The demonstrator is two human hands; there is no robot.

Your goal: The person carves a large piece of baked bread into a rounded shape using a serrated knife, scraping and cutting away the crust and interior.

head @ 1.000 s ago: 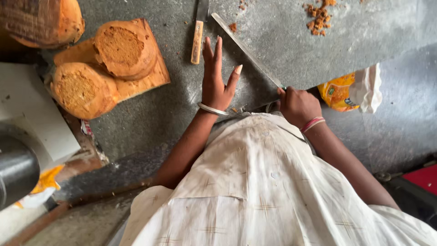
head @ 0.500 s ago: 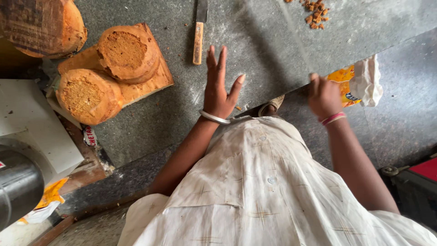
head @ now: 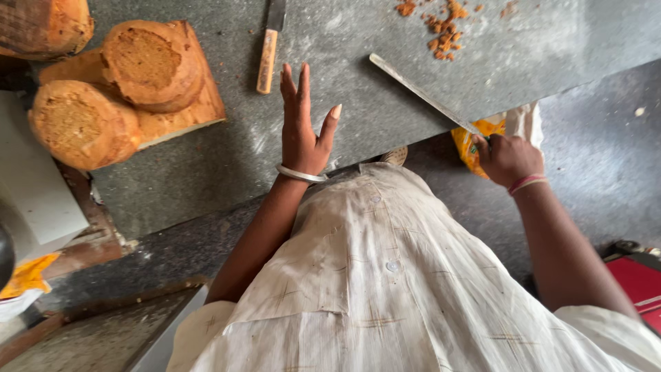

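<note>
The right hand (head: 508, 160) is clenched round the handle of a long flat blade (head: 421, 93), grip tight at the counter's near edge, and the blade lies low across the grey stone counter (head: 206, 165), its tip pointing towards a scatter of orange-brown crumbs (head: 446, 31) at the far side. The left hand (head: 301, 127) is released — palm flat on the stone, fingers spread, holding nothing, a metal bangle at the wrist. Nothing sits under the blade right now; the stretch of counter between the two hands is bare stone. Off to the left, three big round brown blocks (head: 141, 65) sit piled together, well apart from the blade, their tops rough and grainy, and they look whole. A second knife with a wooden handle (head: 267, 58) lies idle just beyond the left fingertips. So by my reading, the crumbs say some cutting or scraping is done, while the large blocks remain uncut — the bulk of the work looks left. A yellow packet (head: 475, 134) peeks out below the counter edge beside the right hand.
</note>
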